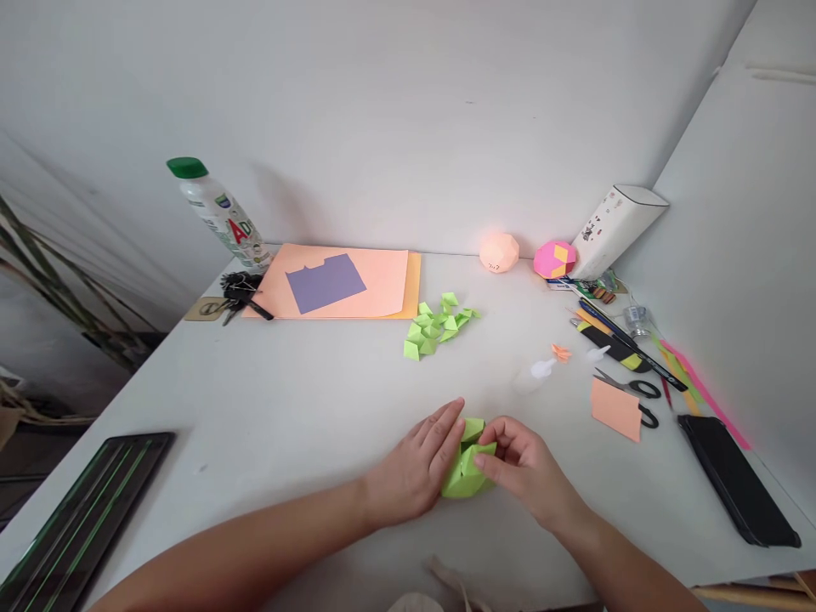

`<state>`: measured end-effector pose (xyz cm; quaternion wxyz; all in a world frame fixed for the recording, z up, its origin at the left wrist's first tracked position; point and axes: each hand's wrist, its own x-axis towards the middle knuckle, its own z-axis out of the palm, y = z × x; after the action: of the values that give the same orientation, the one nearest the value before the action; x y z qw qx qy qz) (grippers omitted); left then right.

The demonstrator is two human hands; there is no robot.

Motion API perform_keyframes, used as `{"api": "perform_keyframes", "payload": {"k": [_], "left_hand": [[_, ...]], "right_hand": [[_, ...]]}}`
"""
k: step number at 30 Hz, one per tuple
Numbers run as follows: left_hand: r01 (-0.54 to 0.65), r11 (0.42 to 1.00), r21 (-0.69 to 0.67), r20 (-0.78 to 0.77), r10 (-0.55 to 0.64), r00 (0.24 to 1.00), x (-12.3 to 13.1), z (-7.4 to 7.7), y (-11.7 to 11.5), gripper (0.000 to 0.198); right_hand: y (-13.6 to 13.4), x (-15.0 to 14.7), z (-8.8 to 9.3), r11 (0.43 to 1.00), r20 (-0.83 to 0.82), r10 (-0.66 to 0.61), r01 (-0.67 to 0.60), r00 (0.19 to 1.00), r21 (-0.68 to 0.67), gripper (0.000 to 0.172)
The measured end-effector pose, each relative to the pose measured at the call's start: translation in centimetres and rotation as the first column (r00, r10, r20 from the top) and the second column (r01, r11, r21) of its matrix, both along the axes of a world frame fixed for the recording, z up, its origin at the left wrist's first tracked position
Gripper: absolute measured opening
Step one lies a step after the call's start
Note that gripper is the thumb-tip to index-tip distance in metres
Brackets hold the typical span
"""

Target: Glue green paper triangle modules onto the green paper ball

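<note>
A partly built, light-green folded-paper ball point(464, 483) sits at the front middle of the table, with a gap in its top. My left hand point(417, 463) presses its fingers, held together, along the ball's left side and steadies it; its thumb is hidden. On the right, my right hand point(526, 467) pinches a green flap at the ball's upper edge between thumb and fingers. Beyond both hands lies a loose cluster of small green folded-paper pieces point(428, 327).
Peach sheets point(382, 285) with a purple paper piece point(325, 283) lie behind, beside a bottle point(223, 212). Two finished paper balls, peach point(499, 253) and pink point(553, 259), stand at the wall. Glue bottles point(541, 368), scissors point(643, 389) and a black case point(736, 480) are rightward; a dark tablet point(89, 518) lies left.
</note>
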<state>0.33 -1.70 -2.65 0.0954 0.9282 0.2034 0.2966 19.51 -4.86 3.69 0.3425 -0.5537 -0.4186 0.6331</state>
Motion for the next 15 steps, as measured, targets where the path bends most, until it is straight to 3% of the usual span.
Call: {"api": "perform_keyframes", "payload": {"k": [15], "left_hand": [[-0.03, 0.997, 0.065, -0.05, 0.033, 0.998, 0.03, 0.26, -0.11, 0.064]], "right_hand": [[-0.5, -0.72, -0.63, 0.996, 0.056, -0.076, 0.073, 0.996, 0.058, 0.022]]}}
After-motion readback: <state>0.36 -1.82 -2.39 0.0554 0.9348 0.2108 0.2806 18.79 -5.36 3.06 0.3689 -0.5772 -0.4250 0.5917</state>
